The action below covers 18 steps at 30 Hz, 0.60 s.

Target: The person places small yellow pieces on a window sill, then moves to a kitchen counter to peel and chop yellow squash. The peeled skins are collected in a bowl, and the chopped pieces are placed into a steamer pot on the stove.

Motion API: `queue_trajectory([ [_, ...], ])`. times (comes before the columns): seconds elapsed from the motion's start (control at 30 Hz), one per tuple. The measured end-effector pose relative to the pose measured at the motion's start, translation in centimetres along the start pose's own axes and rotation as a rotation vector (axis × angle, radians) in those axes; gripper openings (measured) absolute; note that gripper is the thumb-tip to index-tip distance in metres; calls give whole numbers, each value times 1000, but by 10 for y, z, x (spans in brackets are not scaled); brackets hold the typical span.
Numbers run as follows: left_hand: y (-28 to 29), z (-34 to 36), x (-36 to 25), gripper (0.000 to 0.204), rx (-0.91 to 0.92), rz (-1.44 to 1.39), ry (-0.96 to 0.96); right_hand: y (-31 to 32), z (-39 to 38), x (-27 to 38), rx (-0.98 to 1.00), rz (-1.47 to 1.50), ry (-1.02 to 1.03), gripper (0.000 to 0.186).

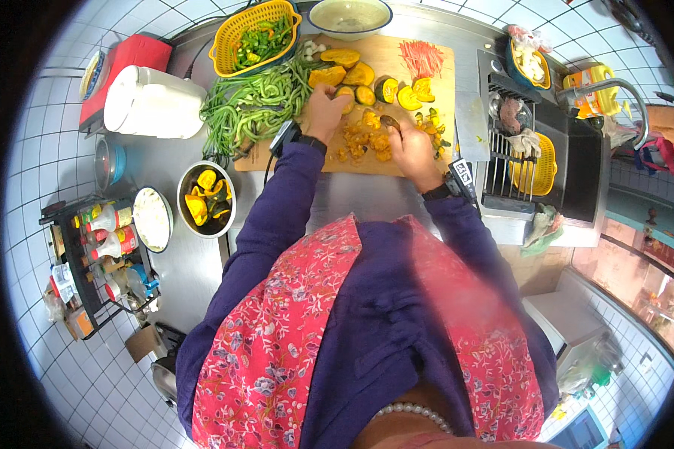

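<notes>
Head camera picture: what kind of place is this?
It looks like a kitchen. There's a wooden cutting board with cut squash on it, a dark sink, and a yellow basket of green peppers.

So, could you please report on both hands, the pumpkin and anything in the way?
Left hand at the pumpkin pieces. Right hand by orange pulp, holding something dark, kind unclear. Green beans beside left hand.

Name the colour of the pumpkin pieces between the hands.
Orange-yellow; the pumpkin pieces show best in the head view.
</notes>
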<state>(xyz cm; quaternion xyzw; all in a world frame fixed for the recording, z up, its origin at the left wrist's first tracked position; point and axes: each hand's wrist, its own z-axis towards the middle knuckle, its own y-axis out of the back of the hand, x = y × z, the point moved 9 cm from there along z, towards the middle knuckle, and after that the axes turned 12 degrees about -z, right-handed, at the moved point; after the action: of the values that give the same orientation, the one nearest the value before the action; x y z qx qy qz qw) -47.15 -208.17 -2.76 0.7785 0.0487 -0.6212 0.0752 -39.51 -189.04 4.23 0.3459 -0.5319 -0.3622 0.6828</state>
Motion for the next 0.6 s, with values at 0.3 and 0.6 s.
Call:
queue_trajectory([
  [0.3,-34,-46,-3,42,299,-1033,339,10,26,50,10,-101,31,20],
  [0.6,-31,-53,-5,42,161,-1098,210,10,22,65,-15,-214,97,18],
])
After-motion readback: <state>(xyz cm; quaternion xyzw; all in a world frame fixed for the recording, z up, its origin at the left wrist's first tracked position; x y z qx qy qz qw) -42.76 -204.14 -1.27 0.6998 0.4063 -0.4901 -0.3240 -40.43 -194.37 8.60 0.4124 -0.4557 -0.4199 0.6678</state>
